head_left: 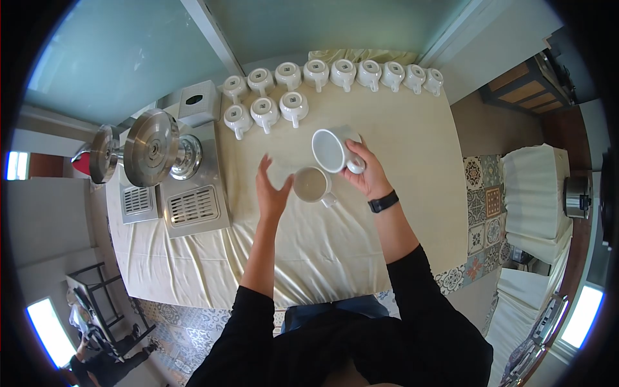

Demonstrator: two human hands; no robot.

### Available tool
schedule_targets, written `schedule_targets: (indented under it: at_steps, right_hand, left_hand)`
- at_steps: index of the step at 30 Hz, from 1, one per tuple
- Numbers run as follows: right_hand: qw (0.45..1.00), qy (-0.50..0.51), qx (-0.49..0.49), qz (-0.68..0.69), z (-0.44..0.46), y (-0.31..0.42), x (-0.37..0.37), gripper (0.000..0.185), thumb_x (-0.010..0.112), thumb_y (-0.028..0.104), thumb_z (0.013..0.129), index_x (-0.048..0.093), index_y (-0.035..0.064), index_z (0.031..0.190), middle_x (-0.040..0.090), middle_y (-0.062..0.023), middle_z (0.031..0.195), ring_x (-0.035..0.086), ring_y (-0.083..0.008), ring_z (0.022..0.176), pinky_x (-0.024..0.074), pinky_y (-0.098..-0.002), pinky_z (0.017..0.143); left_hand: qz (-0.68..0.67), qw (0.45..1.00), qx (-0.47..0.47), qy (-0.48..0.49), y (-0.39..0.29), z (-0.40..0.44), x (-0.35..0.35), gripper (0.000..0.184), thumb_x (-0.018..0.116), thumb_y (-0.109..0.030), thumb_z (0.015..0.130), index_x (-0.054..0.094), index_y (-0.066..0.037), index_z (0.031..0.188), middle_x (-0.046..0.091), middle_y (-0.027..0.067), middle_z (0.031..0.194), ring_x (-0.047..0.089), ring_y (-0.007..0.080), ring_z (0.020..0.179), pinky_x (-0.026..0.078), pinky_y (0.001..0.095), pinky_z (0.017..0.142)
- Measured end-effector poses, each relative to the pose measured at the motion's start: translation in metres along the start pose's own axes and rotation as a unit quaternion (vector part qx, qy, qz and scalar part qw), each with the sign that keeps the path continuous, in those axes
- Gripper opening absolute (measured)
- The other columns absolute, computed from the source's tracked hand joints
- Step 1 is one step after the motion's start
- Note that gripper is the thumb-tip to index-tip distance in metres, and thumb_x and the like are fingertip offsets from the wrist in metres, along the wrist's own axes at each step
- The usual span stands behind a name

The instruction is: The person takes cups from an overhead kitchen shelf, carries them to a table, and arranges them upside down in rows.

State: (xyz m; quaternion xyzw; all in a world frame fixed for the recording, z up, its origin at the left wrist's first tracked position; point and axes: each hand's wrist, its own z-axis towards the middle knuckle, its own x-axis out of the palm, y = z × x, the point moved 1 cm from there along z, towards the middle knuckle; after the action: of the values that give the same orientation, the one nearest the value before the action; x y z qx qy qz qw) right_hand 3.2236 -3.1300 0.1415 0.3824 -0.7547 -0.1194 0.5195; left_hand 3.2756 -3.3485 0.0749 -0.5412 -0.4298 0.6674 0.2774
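Observation:
My right hand (367, 169) is closed round the handle side of a white mug (329, 151), which is tilted with its open mouth facing left. Just below it, a second white mug (312, 185) shows its open mouth upward, its handle pointing to the lower right. My left hand (272, 191) is at that mug's left side, fingers spread and thumb close to the rim; whether the thumb touches it I cannot tell. Behind my hands, a back row of upside-down white mugs (316, 74) lines the table's far edge, with a shorter row of upside-down mugs (264, 113) in front at left.
Steel drink dispensers (153, 138) with slotted drip trays (192, 205) stand at the table's left side. A white tissue box (197, 103) is behind them. The cream tablecloth (400, 226) is wrinkled near me. Another person (106, 364) is at the far lower left.

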Motion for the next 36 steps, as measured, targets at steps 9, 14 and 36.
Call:
schedule_targets:
  at_steps: [9,14,36]
  right_hand:
    - [0.742,-0.14,-0.32,-0.572,0.157,-0.018,-0.05,0.081,0.084,0.018,0.058,0.046,0.013,0.13,0.047,-0.0159,0.12,0.053,-0.0315,0.109,0.0465,-0.0403,0.094]
    - [0.688,-0.124,-0.352,-0.623,0.193,-0.023,-0.049,0.079,0.084,0.015,0.055,0.05,0.0162,0.127,0.041,-0.0165,0.125,0.052,-0.0335,0.109,0.0468,-0.0413,0.094]
    - [0.67,-0.108,-0.395,-0.619,0.21,-0.032,-0.053,0.068,0.082,0.021,0.063,0.053,0.0138,0.124,0.051,-0.017,0.118,0.049,-0.0332,0.113,0.0455,-0.0408,0.093]
  left_hand:
    - [0.321,0.944,0.063,0.039,0.115,-0.064,0.007,0.055,0.056,-0.027,0.087,0.041,-0.011,0.137,0.038,0.0105,0.146,0.031,0.0295,0.137,0.025,0.0453,0.112]
    - [0.323,0.944,0.043,0.046,0.115,-0.061,0.007,0.055,0.056,-0.027,0.086,0.041,-0.013,0.137,0.037,0.0087,0.147,0.031,0.029,0.137,0.025,0.0449,0.112]
    - [0.336,0.94,0.019,0.055,0.119,-0.062,0.008,0.052,0.053,-0.027,0.086,0.043,-0.015,0.135,0.037,0.007,0.147,0.031,0.028,0.138,0.026,0.0457,0.111]
